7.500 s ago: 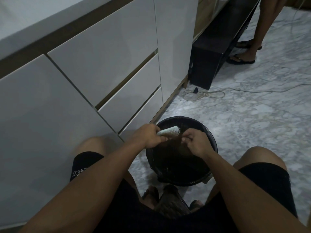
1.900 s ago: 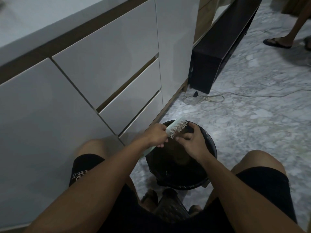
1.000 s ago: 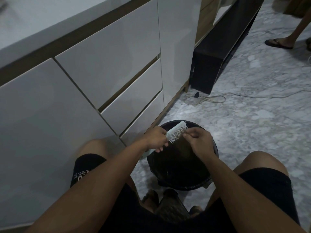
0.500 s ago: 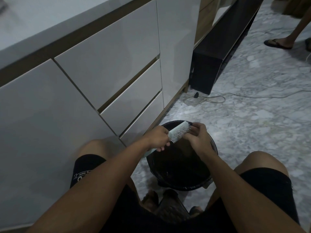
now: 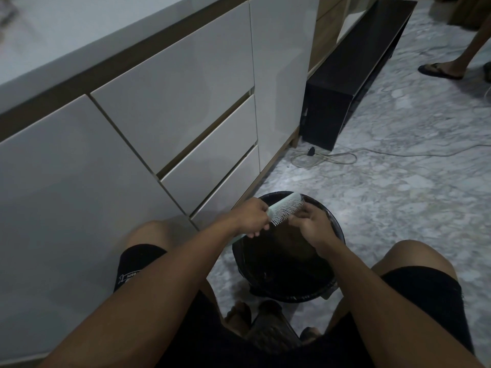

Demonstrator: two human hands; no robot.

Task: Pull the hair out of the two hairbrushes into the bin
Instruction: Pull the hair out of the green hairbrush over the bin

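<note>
The left hand [image 5: 253,217] grips the light, hard hairbrush [image 5: 285,209] by its handle. The right hand [image 5: 309,224] pinches at its bristles, over the black bin [image 5: 336,229]. Hair is soft and tangly; pull near the bristle roots.

The person sits on the marble floor [image 5: 385,197] with a black bin [image 5: 329,290] between the knees, beside white drawers [image 5: 186,107]. The left hand [image 5: 252,216] grips the handle of a pale green hairbrush [image 5: 285,209] held over the bin, bristles facing the right hand [image 5: 309,224], whose fingertips [image 5: 293,217] pinch at the bristles. A cable [image 5: 332,158] lies near a black cabinet [image 5: 353,73]. Another person's sandalled foot [image 5: 438,70] stands far right.
</note>
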